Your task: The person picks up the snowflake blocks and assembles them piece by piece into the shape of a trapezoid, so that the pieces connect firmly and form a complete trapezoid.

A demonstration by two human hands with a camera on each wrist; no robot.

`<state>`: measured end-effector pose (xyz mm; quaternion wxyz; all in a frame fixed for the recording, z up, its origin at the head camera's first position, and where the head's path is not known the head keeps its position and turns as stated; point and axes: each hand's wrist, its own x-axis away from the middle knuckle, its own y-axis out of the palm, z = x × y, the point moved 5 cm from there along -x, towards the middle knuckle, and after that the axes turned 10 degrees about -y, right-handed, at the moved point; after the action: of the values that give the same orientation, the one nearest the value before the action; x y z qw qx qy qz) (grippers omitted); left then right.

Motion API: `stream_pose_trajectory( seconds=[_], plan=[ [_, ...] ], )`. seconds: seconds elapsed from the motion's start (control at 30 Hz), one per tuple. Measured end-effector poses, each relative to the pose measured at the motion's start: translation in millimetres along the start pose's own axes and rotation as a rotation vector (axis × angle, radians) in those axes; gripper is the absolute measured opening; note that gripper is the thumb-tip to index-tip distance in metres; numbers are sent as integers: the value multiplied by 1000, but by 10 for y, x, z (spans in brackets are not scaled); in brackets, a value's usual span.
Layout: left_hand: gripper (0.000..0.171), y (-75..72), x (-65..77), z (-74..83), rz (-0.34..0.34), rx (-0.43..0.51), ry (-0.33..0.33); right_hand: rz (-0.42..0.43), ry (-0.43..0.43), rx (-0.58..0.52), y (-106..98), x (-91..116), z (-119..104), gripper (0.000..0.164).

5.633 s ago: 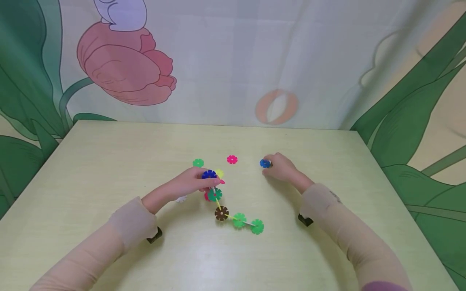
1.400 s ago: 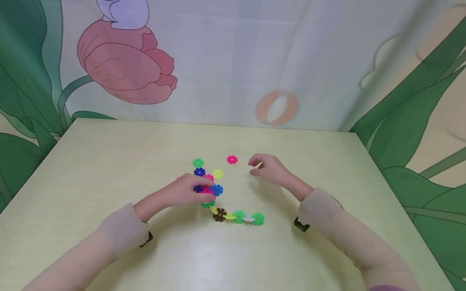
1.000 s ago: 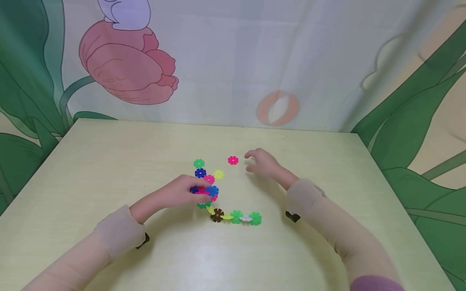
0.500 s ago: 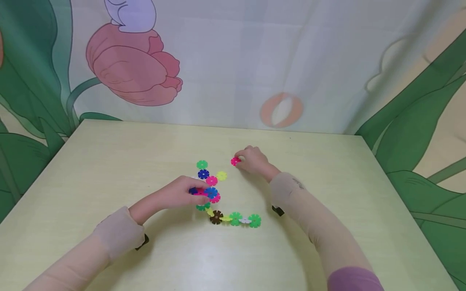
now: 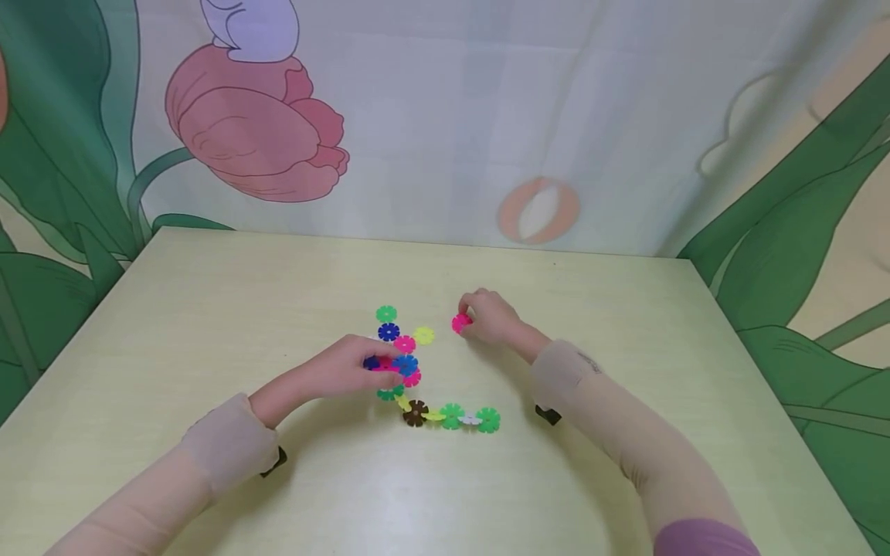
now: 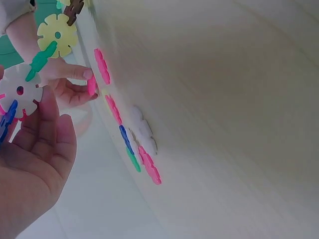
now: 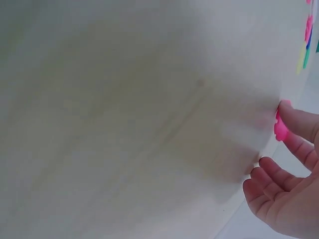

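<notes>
The components are thin, flat discs with notched rims and a small central hole, in smooth, plastic-looking, opaque colours. Several are joined slot to slot, at crossed angles, into a chain (image 5: pixel 416 413). From the left hand (image 5: pixel 337 367) it runs through green, yellow, brown, yellow, green, white and green discs toward the person's right; whether its end touches the surface (image 5: pixel 598 301) cannot be determined. The surface is pale, faintly grained and slightly glossy. A printed cloth (image 5: pixel 417 116) stands behind it.

Changes: 5.6 s ago, the right hand (image 5: pixel 490 318) held a blue disc; a blue disc (image 5: pixel 405 364) now sits at the left fingertips. 1.4 s ago, the pink disc (image 5: pixel 460 323) lay loose, apart from the right hand. Compared with 0.5 s ago, it is nearer the person.

Right hand: thumb and index finger pinch the pink disc by its edges; the other fingers are loosely bent. Disc position: just above or on the surface, right of the yellow disc (image 5: pixel 424 335). Left hand: partly closed, thumb and fingers gripping the upper part of the chain. Beyond it lie a green disc (image 5: pixel 386 314), a dark blue disc (image 5: pixel 388 332) and a second pink disc (image 5: pixel 405 344), close together.
</notes>
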<state>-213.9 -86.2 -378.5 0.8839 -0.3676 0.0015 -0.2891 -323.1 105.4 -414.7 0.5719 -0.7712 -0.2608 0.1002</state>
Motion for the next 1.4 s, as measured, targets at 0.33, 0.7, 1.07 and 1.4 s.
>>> stream_pose_trajectory(
  seconds=[0.33,0.7,1.07,1.4],
  plan=[
    [15,18,-75,3,49,22,-37,-11,-60,-146,51,313,-70,10],
    [23,16,-133,77,87,13,-10,66,-155,-579,-134,676,-285,4],
    [21,25,-155,150,63,14,30,88,-187,-676,-270,845,-495,4],
    [17,55,-179,195,30,14,44,197,-254,-601,-244,866,-563,4]
  ],
)
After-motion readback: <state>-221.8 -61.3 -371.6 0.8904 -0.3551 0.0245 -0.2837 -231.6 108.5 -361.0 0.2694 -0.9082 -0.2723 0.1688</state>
